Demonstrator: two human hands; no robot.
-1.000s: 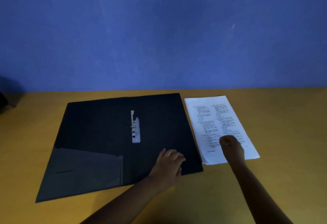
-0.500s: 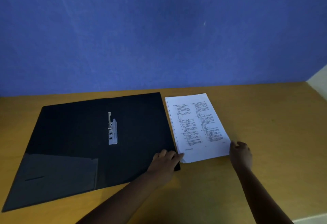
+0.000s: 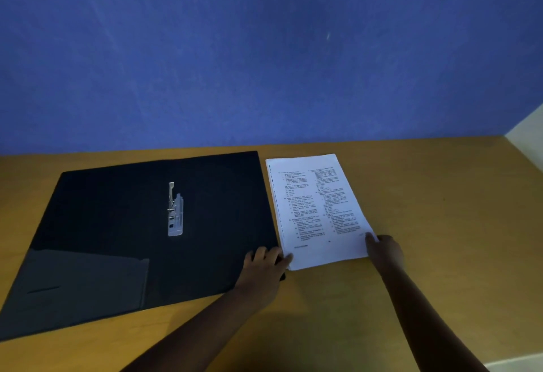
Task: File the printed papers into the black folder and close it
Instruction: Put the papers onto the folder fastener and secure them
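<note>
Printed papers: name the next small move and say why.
Probably lift the printed papers and carry them over the metal clip. Both hands, left hand and right hand, touch the near corners, and the black folder lies open beside them.

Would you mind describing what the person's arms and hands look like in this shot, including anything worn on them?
Both forearms are bare as far as the frame shows, with no sleeves visible. The left hand and right hand wear no gloves, and I can see no watch, bracelet or ring, though the dim light could hide small items. No markings show on either arm.
</note>
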